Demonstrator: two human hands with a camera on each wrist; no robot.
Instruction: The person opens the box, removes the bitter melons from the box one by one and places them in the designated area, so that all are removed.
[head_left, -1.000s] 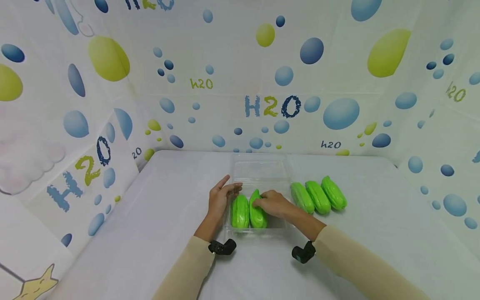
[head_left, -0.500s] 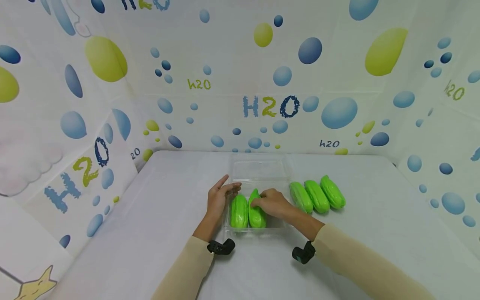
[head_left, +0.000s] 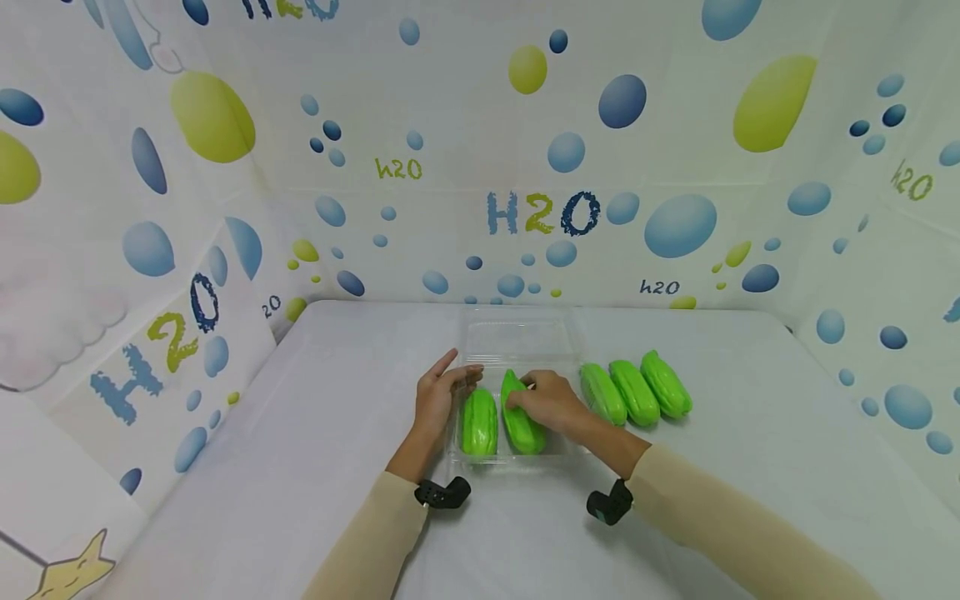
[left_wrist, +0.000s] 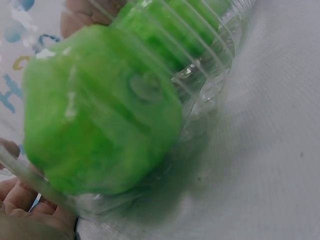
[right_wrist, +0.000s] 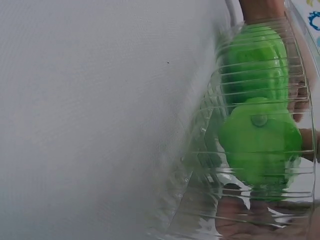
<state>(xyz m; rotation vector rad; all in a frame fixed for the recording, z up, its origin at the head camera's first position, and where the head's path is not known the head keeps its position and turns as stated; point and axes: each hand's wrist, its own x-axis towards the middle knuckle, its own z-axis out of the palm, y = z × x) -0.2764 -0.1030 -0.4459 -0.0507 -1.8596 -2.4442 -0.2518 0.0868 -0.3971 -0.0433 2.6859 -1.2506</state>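
In the head view an uncovered clear plastic box (head_left: 491, 460) lies with its lid (head_left: 517, 340) folded back behind it. Inside, a bright green, ridged, oblong gourd-like piece (head_left: 480, 423) lies lengthwise at the left. My right hand (head_left: 553, 402) reaches into the box and grips a second green gourd-like piece (head_left: 522, 425), its far end tilted to the left. Through the clear wall, the right wrist view shows both pieces, the nearer one (right_wrist: 260, 145) by my fingers. My left hand (head_left: 437, 404) rests at the box's left wall, its fingers extended over the rim.
Three more green gourd-like pieces (head_left: 635, 393) lie side by side to the right of the box, close to my right forearm. A white cloth (head_left: 360, 375) covers the table. Behind it rises a printed curtain (head_left: 450, 242) with blue and yellow-green drops.
My right hand has shifted slightly away from me and to the right. The piece in it has tilted, and the gap to the left piece is wider. My left hand stays put.
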